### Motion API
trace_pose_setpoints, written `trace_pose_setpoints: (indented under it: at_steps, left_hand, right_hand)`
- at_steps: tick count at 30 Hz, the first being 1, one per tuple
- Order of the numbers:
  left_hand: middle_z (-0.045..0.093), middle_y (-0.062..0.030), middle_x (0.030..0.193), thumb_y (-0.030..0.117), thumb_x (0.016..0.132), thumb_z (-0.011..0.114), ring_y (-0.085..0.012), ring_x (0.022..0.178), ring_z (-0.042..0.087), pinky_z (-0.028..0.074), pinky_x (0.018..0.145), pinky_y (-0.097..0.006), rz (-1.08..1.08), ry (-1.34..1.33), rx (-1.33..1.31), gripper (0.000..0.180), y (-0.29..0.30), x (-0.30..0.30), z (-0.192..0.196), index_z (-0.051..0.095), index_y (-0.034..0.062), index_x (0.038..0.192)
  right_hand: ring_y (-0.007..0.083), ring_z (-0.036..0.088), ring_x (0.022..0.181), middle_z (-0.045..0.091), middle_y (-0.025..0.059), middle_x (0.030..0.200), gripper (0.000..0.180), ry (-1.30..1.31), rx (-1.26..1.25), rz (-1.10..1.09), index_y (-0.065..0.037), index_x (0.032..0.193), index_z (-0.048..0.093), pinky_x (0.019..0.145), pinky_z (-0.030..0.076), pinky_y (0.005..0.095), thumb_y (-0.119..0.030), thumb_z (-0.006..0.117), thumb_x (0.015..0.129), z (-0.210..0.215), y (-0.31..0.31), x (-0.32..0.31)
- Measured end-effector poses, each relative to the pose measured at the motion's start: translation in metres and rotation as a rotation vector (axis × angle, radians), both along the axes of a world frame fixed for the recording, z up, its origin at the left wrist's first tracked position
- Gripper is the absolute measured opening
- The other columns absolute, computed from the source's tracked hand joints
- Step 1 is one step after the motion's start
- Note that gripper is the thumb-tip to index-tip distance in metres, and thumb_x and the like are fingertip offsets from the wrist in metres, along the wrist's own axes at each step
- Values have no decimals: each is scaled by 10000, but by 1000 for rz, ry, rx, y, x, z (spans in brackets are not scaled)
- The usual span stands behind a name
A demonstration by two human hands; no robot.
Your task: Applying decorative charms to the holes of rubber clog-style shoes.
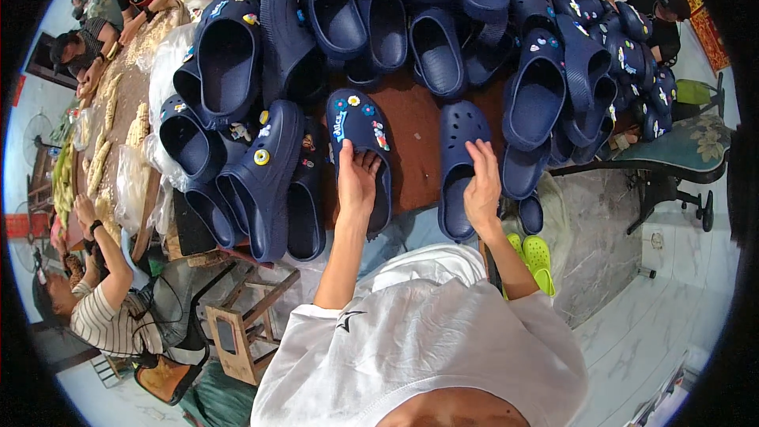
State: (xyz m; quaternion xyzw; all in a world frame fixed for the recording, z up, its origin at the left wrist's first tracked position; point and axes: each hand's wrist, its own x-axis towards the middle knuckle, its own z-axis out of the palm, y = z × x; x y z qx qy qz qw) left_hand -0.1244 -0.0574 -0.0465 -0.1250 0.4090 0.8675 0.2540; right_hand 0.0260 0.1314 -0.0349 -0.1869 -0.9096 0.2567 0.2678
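Note:
Two navy clogs lie before me on the reddish-brown table (407, 126), toes pointing away. The left clog (360, 122) has flower charms and other small charms on its upper. My left hand (357, 182) is at its opening, the thumb against the upper and the other fingers curled in under the upper's edge. The right clog (462, 128) has bare holes and no charms. Along its right side rests my right hand (482, 186), with fingers stretched out and the thumb hidden. Whether it presses on the clog I cannot tell.
Many navy clogs (225, 71) are heaped along the table's far side and to both sides. At lower left stands a wooden stool (237, 348). Lime-green clogs (538, 261) are below right. Several people work at a long table (118, 111) on the left; another person (656, 16) is far right.

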Motion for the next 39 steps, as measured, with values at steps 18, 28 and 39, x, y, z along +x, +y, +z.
trace_pose_setpoints:
  at_steps: [18,28,39]
  left_hand:
    - [575,-37,1196,482,997,495,-198,1123,549,436,961,-376,34,-178,146,450,10,71,11,491,127,1274]
    - [559,-95,1315,434,1005,528,-179,1194,538,414,1020,-373,39,-117,205,534,-3,66,7,473,28,1348]
    - [640,-59,1044,253,984,611,-125,919,607,485,837,-276,-40,167,-295,349,8,68,-6,543,-31,1176]
  right_hand:
    - [346,576,1015,604,155,1122,371,128,199,139,-49,1203,610,905,439,447,9,533,845,21,-25,-18]
    - [318,594,799,575,185,972,377,-260,-496,230,2,1257,494,754,490,422,-254,560,989,-10,-59,-70]
    - [452,619,934,610,248,1081,271,-175,-156,301,7,1202,499,798,507,524,-126,509,967,-4,-66,-78]
